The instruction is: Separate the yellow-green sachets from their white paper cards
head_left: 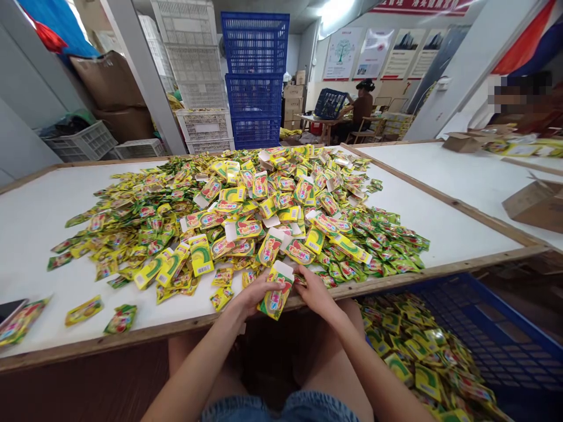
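My left hand is closed around a small yellow and green candy box, tilted, with its white top flap up. Just right of the box, at the table's front edge, my right hand is closed with its fingertips pinched on a small, mostly hidden packet. In front of both hands spreads a heap of flat boxes, many with white flaps showing. Mixed in and around it lie small shiny green and yellow packets.
The white table has a raised wooden rim. Below it at right stands a blue crate with filled boxes. Cardboard boxes sit on the right table. Stacked blue crates and another person are behind.
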Demonstrator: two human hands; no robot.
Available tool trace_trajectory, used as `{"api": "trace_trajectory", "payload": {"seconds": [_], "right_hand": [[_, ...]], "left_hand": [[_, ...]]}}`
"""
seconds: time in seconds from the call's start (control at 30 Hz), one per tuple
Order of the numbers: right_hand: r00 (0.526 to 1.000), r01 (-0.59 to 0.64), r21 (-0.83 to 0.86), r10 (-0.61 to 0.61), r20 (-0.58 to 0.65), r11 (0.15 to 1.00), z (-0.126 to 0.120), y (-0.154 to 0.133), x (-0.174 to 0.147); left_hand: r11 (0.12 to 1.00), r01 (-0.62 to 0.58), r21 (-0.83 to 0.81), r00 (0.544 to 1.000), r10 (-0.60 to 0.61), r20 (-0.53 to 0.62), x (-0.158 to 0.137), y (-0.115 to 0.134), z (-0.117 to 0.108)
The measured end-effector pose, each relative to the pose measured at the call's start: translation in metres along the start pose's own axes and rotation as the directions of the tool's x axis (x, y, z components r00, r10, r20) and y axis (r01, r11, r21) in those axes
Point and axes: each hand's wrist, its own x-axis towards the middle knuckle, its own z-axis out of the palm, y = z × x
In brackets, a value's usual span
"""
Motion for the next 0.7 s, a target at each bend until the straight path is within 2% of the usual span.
{"api": "trace_trajectory", "payload": {"seconds": [0.1, 0.23, 0.4, 0.5, 0.53, 0.6, 0.7], "right_hand": [[0.999, -0.038, 0.324, 0.037, 0.009, 0.945, -0.001, -0.009, -0.003], [0.984, -0.119, 0.614, 0.174, -0.03, 0.78, 0.008, -0.016, -0.007], [0.959, -0.228, 0.814, 0.266, 0.095, 0.534, 0.02, -0.032, -0.003], [0.943, -0.2, 0.889, 0.327, 0.062, 0.411, 0.023, -0.044, 0.002], [0.938, -0.175, 0.9, 0.344, 0.03, 0.399, 0.024, -0.046, 0.003], [0.937, -0.147, 0.889, 0.349, -0.015, 0.433, 0.026, -0.047, 0.004], [0.949, -0.182, 0.802, 0.316, -0.01, 0.569, 0.026, -0.043, 0.003]], "left_hand": [[0.999, -0.044, -0.013, 0.999, 0.044, 0.023, -0.008, 0.003, 0.003], [0.991, -0.123, -0.054, 0.992, 0.124, 0.01, -0.018, 0.001, 0.002], [0.968, -0.226, -0.104, 0.973, 0.221, -0.061, -0.031, -0.001, 0.006], [0.962, -0.259, -0.09, 0.964, 0.251, -0.09, -0.039, -0.002, 0.011], [0.959, -0.271, -0.082, 0.96, 0.262, -0.1, -0.041, -0.002, 0.012], [0.954, -0.291, -0.071, 0.952, 0.282, -0.12, -0.045, -0.002, 0.014], [0.952, -0.302, -0.05, 0.946, 0.293, -0.14, -0.049, -0.001, 0.01]]}}
